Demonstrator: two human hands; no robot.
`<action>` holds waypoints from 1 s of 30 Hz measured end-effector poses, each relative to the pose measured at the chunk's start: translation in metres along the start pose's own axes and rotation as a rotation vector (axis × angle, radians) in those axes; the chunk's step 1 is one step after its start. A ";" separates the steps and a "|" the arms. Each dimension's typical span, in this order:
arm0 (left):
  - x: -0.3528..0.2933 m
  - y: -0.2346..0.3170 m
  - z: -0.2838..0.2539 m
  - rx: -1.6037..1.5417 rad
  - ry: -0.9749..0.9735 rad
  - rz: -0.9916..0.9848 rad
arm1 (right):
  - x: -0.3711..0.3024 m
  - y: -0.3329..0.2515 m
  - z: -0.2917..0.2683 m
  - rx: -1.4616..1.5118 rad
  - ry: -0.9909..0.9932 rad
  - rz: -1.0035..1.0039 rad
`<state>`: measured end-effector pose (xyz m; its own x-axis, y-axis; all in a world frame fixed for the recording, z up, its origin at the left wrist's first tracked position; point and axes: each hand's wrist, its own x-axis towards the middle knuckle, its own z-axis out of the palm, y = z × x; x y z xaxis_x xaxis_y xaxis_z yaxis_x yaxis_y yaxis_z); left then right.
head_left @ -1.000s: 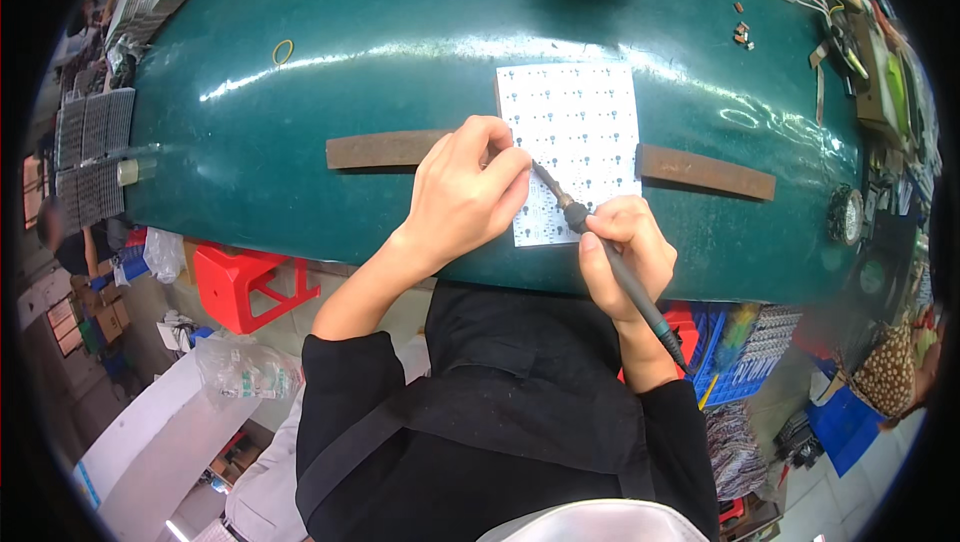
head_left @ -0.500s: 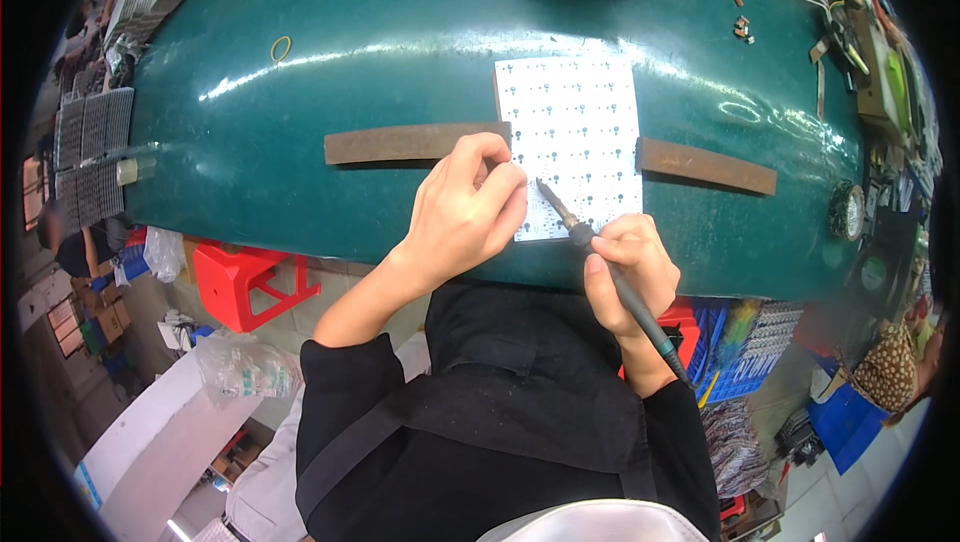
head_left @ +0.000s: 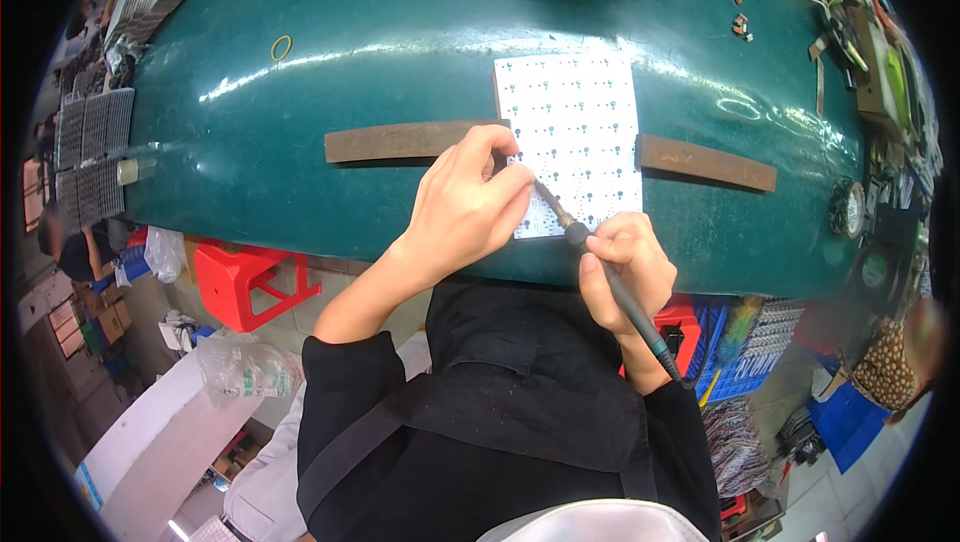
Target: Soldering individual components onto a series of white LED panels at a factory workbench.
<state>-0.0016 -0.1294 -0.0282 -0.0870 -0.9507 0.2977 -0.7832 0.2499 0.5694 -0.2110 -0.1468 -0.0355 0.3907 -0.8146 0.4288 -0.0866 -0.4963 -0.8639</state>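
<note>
My left hand (head_left: 462, 197) rests over the left edge of a white circuit board (head_left: 590, 117) marked with rows of small dark dots. Its thumb and fingers are pinched together; whatever they hold is too small to make out. In my right hand (head_left: 640, 267) is a soldering iron (head_left: 646, 327) with a dark handle, gripped like a pen. The iron's tip slants up and left over the board, close to my left thumb. Two brown metal bars flank the board: the left bar (head_left: 395, 145) runs behind my left fingers, and the right bar (head_left: 708, 162) meets the right edge.
On the green table (head_left: 400, 72) lie a yellow rubber band (head_left: 281, 48) and several small parts (head_left: 740, 27) at the far right. A tape roll (head_left: 847, 208) sits by the right edge. Stacked boards (head_left: 92, 147) stand at left. Below the table are a red stool (head_left: 240, 282) and a blue crate (head_left: 740, 352).
The soldering iron has shifted slightly up and left, bringing its tip closer to my left fingertips. My left hand's pinch has edged a little to the right and up.
</note>
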 end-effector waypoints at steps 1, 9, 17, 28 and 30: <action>0.000 0.001 -0.001 -0.001 -0.014 0.006 | -0.001 -0.001 -0.001 -0.001 0.001 0.000; -0.023 -0.001 -0.007 -0.033 0.067 -0.159 | -0.010 0.008 -0.033 -0.109 0.254 -0.012; -0.033 0.004 -0.008 -0.246 0.073 -0.197 | -0.030 0.077 -0.243 -1.363 0.719 0.190; -0.037 0.011 0.009 -0.105 0.059 -0.052 | -0.041 0.009 -0.070 -0.057 0.443 0.104; -0.036 0.009 0.009 -0.063 0.078 -0.054 | -0.043 -0.002 -0.041 0.041 0.210 0.098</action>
<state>-0.0117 -0.0946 -0.0407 0.0042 -0.9466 0.3224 -0.7447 0.2123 0.6327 -0.2648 -0.1230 -0.0416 0.1826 -0.9048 0.3846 -0.0753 -0.4029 -0.9121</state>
